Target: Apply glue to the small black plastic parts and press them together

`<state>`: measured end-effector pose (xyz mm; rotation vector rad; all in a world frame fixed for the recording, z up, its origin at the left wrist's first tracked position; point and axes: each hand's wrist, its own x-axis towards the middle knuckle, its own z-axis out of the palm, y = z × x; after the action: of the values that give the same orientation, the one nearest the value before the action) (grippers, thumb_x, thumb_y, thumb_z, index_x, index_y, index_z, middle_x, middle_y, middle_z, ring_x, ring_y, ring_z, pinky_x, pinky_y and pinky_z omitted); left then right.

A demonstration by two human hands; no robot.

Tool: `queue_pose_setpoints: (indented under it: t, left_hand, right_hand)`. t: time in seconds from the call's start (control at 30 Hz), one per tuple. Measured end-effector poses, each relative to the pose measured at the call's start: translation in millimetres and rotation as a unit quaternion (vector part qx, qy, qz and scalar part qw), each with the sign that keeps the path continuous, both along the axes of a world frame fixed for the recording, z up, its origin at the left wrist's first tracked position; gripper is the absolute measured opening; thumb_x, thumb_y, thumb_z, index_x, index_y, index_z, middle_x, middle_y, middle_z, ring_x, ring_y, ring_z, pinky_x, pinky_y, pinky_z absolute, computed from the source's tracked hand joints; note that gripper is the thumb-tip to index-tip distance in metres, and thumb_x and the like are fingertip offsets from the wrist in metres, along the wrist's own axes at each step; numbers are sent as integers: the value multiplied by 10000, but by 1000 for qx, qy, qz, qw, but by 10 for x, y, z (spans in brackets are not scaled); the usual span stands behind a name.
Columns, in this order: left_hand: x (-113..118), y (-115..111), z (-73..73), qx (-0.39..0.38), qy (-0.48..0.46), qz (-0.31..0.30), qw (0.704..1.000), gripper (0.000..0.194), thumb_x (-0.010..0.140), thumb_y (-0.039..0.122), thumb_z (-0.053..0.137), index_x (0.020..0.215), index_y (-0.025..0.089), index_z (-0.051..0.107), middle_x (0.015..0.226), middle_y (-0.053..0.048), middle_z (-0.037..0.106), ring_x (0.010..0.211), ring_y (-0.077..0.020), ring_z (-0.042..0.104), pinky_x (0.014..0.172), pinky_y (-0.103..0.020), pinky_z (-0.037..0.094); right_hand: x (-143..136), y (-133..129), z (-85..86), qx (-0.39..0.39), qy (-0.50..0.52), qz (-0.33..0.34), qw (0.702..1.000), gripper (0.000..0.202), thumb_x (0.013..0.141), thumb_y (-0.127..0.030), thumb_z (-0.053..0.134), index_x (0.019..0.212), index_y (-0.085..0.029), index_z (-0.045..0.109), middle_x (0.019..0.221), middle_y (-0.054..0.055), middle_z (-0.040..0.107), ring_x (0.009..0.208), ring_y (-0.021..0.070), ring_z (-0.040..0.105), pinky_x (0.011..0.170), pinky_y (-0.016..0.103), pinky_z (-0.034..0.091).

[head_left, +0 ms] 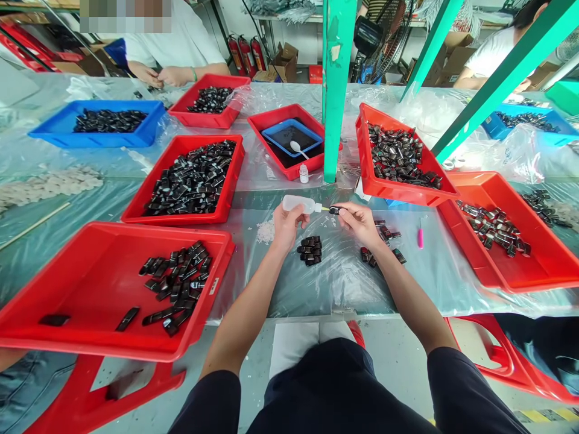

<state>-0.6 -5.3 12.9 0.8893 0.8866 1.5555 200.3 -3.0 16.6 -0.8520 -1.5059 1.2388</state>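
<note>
My left hand (289,224) is closed round a translucent squeeze bottle (298,204) with a thin nozzle pointing right. The nozzle's tip meets or nearly meets a small glossy black part (335,210), pinched in the fingertips of my right hand (357,220). Below the bottle, a neat cluster of similar black parts (310,250) lies on the plastic-covered table. More loose black parts (384,232) lie by and partly behind my right wrist. Left of my left hand is a little heap of small white pieces (266,231).
Red trays of black parts stand left (113,289), upper left (235,181), upper right (368,175) and right (543,259). A green post (335,90) rises ahead, near a small white bottle (304,173). A pink-handled tool (420,237) lies right. Co-workers sit across the table.
</note>
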Motion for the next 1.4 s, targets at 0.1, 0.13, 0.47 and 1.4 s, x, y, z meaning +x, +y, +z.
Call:
queue_pose_setpoints:
  t: [0.1,0.13,0.47,1.4]
  left_hand:
    - [-27,26,-21,5,11,5,1000,326,646,410,841,821,178,693,624,0,640,474,-92,531,427,-213,329]
    - [-34,33,-26,7,14,6,1000,328,638,404,843,821,178,692,623,1,642,472,-93,533,425,-213,328]
    - [-3,29,-23,13,18,30,999,323,665,416,824,845,184,690,629,6,649,484,-104,546,437,-228,384]
    - [-27,3,-33,53,18,39,998,299,710,424,797,874,191,705,685,-12,670,512,-110,552,462,-241,379]
  right_hand:
    - [4,-2,2,-2,-7,1,1000,530,868,-688,696,1002,-181,767,606,-35,518,527,89,394,493,248,297]
    - [5,-3,4,-2,-6,3,1000,527,867,-686,699,995,-180,769,602,-36,515,526,87,391,494,246,295]
    - [-70,-22,-41,-46,53,-4,998,506,850,-636,747,1059,-175,766,622,-39,526,494,70,380,455,237,266]
    - [0,39,-81,38,-24,-67,997,488,797,-607,801,1092,-219,796,808,21,709,615,120,581,562,266,491]
